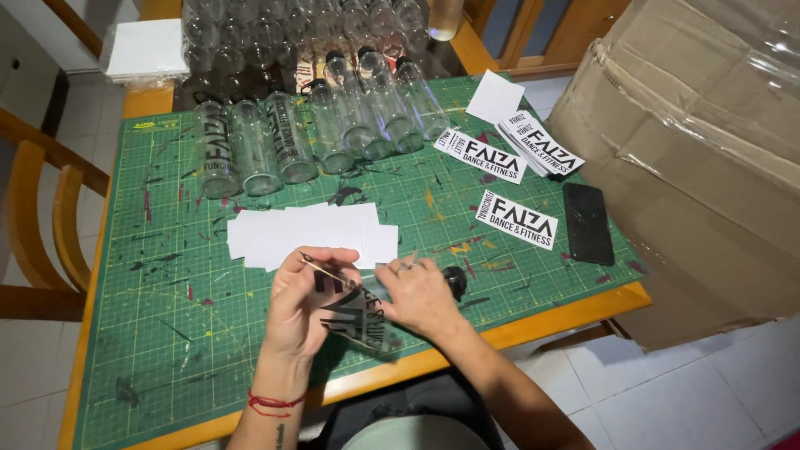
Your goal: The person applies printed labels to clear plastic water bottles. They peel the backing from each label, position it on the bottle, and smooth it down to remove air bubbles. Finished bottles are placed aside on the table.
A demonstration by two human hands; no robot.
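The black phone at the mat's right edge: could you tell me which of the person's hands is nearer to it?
Right. The right hand lies left of and slightly below the black phone, with bare mat between them; the left hand is farther left still.

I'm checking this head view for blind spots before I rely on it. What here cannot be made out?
- Clear bottle lying under the hands: the left hand and right hand cover most of it.
- Small black round cap: half hidden behind the right hand.
- Rear rows of clear plastic bottles: cut off by the top edge, dim.
- Large brown cardboard box: cut off by the right edge; contents unseen.
- Green cutting mat: near corner cut off by the bottom edge.
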